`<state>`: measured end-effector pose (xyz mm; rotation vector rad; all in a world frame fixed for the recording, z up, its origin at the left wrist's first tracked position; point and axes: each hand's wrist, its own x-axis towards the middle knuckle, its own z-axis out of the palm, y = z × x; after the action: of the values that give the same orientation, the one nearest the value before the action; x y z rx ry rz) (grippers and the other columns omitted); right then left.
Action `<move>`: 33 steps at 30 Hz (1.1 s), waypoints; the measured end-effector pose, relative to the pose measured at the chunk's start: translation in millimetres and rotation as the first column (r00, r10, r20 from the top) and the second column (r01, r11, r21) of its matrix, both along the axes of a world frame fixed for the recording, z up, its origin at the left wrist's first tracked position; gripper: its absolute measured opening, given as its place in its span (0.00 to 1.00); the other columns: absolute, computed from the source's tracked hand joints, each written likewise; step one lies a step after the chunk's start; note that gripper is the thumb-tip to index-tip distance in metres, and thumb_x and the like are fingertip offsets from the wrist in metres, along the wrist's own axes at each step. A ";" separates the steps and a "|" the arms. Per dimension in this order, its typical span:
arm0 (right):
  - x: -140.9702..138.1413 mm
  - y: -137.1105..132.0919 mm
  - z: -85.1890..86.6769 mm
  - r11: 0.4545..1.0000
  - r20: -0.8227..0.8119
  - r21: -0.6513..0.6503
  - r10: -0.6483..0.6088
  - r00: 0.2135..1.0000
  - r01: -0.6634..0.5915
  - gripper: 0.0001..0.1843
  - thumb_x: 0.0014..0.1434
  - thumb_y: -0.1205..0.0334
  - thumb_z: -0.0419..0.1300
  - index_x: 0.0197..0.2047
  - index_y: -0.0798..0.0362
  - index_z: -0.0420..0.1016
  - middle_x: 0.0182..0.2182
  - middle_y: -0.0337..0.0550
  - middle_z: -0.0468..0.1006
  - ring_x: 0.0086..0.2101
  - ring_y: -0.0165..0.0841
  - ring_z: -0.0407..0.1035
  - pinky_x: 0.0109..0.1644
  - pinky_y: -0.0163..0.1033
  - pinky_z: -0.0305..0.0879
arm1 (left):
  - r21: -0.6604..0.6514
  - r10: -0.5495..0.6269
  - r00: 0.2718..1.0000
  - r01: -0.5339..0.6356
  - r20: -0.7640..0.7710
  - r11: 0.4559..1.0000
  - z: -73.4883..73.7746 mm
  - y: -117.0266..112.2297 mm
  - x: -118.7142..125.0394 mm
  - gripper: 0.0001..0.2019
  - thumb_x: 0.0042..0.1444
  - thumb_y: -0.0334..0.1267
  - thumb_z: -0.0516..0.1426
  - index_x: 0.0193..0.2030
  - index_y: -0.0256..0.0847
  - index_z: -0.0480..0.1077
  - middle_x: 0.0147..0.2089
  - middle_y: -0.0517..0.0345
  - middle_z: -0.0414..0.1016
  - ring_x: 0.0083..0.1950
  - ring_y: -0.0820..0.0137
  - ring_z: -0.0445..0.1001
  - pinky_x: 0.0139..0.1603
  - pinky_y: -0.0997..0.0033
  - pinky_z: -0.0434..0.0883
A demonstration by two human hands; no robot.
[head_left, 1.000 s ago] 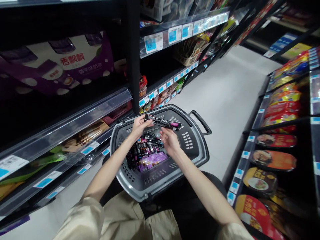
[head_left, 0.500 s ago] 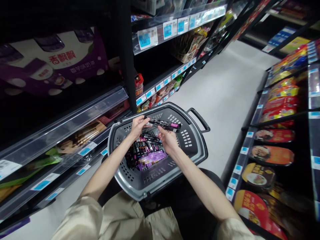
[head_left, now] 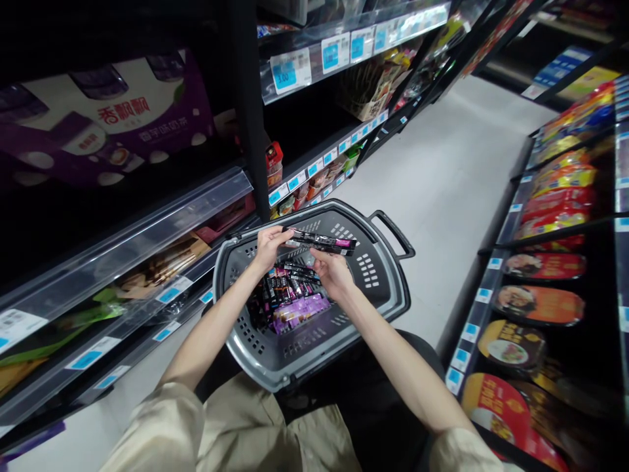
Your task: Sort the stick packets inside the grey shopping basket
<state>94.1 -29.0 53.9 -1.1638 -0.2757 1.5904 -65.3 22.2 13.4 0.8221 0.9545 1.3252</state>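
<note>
A long black packet with a pink end (head_left: 328,242) is held level above a grey shopping basket (head_left: 378,288). My left hand (head_left: 269,246) pinches the packet's left end. My right hand (head_left: 334,273) sits under the packet's middle, fingers curled and touching it. Inside the basket lie several dark and purple snack packets (head_left: 289,298). The basket rests on my lap, its black handle (head_left: 393,233) pointing away from me.
Black store shelves with blue price tags (head_left: 289,72) run along the left, holding a purple boxed drink pack (head_left: 122,128). Shelves of red and orange food bowls (head_left: 538,305) line the right. A pale floor aisle (head_left: 442,177) runs between them.
The hands and packet stay almost still over the basket. The view shifted slightly, and the packet sits a little lower than one second ago.
</note>
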 end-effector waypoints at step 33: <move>4.5 -0.6 0.7 0.999 0.012 -0.009 0.049 0.999 -0.049 0.16 0.38 0.74 0.79 0.27 0.56 0.78 0.23 0.34 0.79 0.19 0.21 0.64 0.21 0.26 0.65 | 0.174 0.110 0.971 -0.073 -0.211 0.982 -0.5 -3.5 1.2 0.25 0.48 0.62 0.68 0.28 0.37 0.80 0.26 0.55 0.78 0.27 0.71 0.73 0.25 0.74 0.69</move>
<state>98.7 -29.6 54.5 -1.1821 -0.3081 1.6290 -64.1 18.7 13.0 1.0799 1.0762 1.4282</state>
